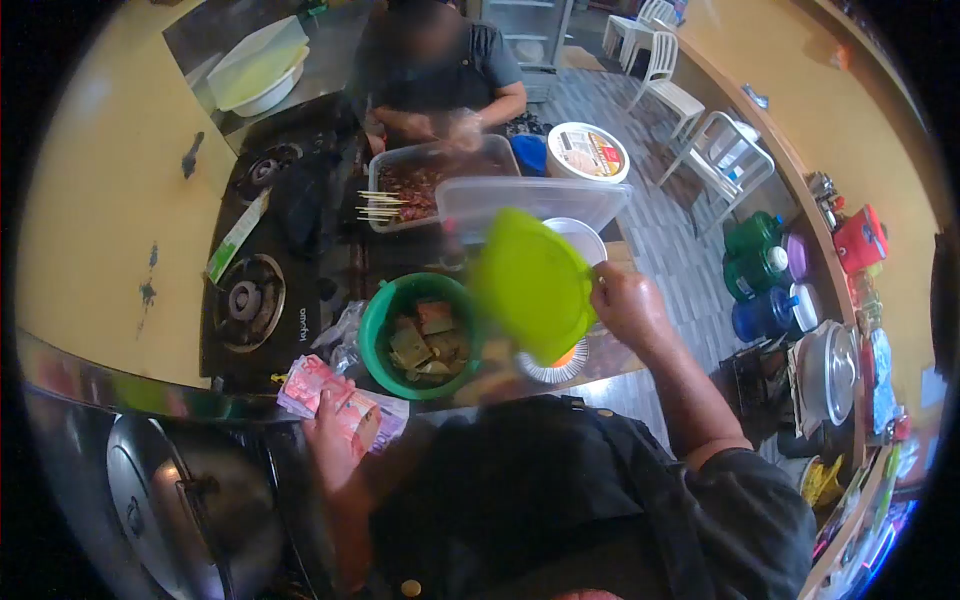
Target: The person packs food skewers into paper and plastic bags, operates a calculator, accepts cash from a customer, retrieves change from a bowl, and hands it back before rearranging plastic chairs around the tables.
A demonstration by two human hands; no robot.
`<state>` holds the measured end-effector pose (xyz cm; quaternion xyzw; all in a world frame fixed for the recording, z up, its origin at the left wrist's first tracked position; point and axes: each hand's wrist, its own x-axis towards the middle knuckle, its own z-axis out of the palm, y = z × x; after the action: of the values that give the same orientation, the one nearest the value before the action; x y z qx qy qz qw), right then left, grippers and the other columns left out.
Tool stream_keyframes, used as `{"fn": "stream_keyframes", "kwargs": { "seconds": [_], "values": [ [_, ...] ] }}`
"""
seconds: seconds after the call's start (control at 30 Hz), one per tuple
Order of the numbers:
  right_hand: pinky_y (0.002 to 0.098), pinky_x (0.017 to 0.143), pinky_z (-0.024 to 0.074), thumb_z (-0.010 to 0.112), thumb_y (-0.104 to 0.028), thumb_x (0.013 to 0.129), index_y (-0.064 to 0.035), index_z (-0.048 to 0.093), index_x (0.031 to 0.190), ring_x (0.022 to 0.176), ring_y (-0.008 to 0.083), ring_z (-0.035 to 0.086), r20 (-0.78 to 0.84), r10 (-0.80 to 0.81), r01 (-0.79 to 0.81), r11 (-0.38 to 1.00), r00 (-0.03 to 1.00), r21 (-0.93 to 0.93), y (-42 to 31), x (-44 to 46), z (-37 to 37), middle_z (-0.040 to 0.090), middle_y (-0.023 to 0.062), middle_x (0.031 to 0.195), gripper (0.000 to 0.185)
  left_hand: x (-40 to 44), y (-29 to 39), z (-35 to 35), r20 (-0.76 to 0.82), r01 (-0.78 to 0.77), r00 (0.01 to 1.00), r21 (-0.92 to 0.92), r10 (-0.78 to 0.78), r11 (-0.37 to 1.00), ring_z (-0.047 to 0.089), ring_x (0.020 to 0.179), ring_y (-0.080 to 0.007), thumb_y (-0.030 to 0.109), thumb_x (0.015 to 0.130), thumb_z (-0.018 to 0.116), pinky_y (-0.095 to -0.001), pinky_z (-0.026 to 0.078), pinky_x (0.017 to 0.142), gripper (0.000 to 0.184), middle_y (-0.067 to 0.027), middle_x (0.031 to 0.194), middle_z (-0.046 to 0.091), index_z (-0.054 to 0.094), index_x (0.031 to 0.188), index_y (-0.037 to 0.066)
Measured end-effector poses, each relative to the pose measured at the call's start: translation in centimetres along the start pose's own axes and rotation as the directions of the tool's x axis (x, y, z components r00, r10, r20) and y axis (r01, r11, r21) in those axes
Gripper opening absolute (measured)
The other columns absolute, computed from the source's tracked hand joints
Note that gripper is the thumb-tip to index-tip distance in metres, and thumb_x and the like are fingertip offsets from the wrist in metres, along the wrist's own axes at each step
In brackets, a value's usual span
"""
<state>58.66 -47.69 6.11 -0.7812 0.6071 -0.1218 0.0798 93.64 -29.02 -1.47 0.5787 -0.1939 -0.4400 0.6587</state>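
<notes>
A fan of red and purple banknotes (345, 400) is in my left hand (332, 440), low at the left beside the stove. My right hand (630, 305) grips the edge of a lime-green lid (535, 285), which is raised and slightly blurred. Between my hands stands a green tub (374, 340) with more banknotes and what look like coins inside. Below the lid, a paper-lined dish (553, 372) is partly covered. Behind the tub, a clear plastic bin (510, 155) holds dark red meat, with several skewers (380, 207) sticking out over its left edge.
Across the counter a person (440, 75) has both hands over the meat bin. A black gas stove (285, 300) lies at the left, with a large metal pot (190, 500) nearer me. A clear lid (535, 203) and a white round tub (588, 152) are beyond the green lid.
</notes>
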Motion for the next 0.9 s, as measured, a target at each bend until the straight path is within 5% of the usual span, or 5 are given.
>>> {"fn": "stream_keyframes", "kwargs": {
  "seconds": [0.13,0.23,0.33,0.4,0.9],
  "values": [
    [0.0401,0.056,0.0498,0.053,-0.016,0.082,0.0006,0.059,0.09,0.059,0.031,0.063,0.061,-0.021,-0.005,0.916,0.998,0.402,0.5,0.0,1.5,0.06,0.0208,0.068,0.019,-0.6,1.7,1.3,-0.073,0.14,0.985,-0.199,-0.157,0.97,0.055,0.088,-0.0164,0.01,0.08,0.066,-0.0253,0.052,0.07,0.029,-0.0047,0.098,0.055,0.056,0.106,0.004],
    [0.0363,0.05,0.0497,0.052,-0.015,0.085,0.0018,0.059,0.09,0.052,0.0217,0.062,0.3,-0.073,-0.082,0.879,0.951,0.471,0.2,-0.8,9.1,0.061,0.0174,0.066,0.019,0.0,0.4,0.0,0.367,-0.568,0.822,0.56,0.435,0.602,0.057,0.081,-0.0168,0.014,0.081,0.064,-0.0256,0.052,0.068,0.027,-0.0039,0.094,0.056,0.056,0.105,0.003],
    [0.0419,0.06,0.0477,0.055,-0.019,0.08,0.0026,0.062,0.082,0.064,0.0322,0.062,0.364,-0.08,-0.164,0.791,0.928,0.59,-2.7,-2.4,14.4,0.062,0.0221,0.074,0.023,0.1,1.2,1.3,0.262,-0.382,0.922,0.477,0.286,0.792,0.058,0.079,-0.0174,0.019,0.08,0.065,-0.0272,0.053,0.064,0.03,-0.0052,0.089,0.056,0.056,0.105,0.003],
    [0.0424,0.06,0.0477,0.055,-0.019,0.079,0.0021,0.062,0.082,0.064,0.0338,0.062,0.41,-0.074,-0.205,0.776,0.909,0.596,-4.8,-2.4,15.8,0.063,0.0223,0.075,0.022,-0.2,3.2,3.3,-0.075,0.169,0.981,-0.12,-0.178,0.978,0.058,0.078,-0.0173,0.02,0.079,0.067,-0.0293,0.054,0.059,0.032,-0.0056,0.086,0.056,0.056,0.104,0.003],
    [0.0447,0.073,0.0481,0.062,-0.039,0.082,-0.0051,0.039,0.128,0.083,0.0358,0.062,0.275,-0.112,-0.04,0.868,0.955,0.495,-7.7,-3.3,11.9,0.06,0.0232,0.099,0.061,0.8,-3.4,5.6,0.321,0.001,0.945,0.21,-0.07,0.978,0.057,0.091,-0.0159,0.007,0.083,0.059,-0.0292,0.046,0.079,0.026,-0.0073,0.1,0.06,0.055,0.108,0.0]
  ]
}}
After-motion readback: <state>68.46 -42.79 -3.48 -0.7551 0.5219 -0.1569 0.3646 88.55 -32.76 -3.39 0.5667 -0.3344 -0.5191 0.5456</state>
